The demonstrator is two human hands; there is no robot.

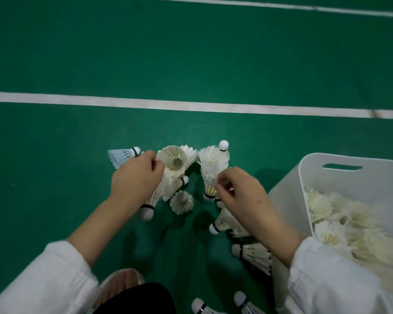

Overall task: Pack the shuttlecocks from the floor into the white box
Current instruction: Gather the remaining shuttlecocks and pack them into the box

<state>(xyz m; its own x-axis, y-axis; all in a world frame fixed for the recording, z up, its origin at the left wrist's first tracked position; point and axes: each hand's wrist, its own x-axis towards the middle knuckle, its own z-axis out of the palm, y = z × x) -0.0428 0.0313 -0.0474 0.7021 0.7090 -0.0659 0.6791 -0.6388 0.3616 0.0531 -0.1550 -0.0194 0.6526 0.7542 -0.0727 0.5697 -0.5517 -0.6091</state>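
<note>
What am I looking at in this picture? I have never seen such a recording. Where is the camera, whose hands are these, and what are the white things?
There is no machine here. A person wears one camera on the head, so you look down at their own two arms in white sleeves. The ground is a green court floor with a white line. The white feathered things are shuttlecocks, used in badminton. Several lie loose, for example one shuttlecock on the floor. The left hand grips a bunch of shuttlecocks. The right hand pinches a nested stack of shuttlecocks. On the right stands the white box, already partly filled with shuttlecocks.
</note>
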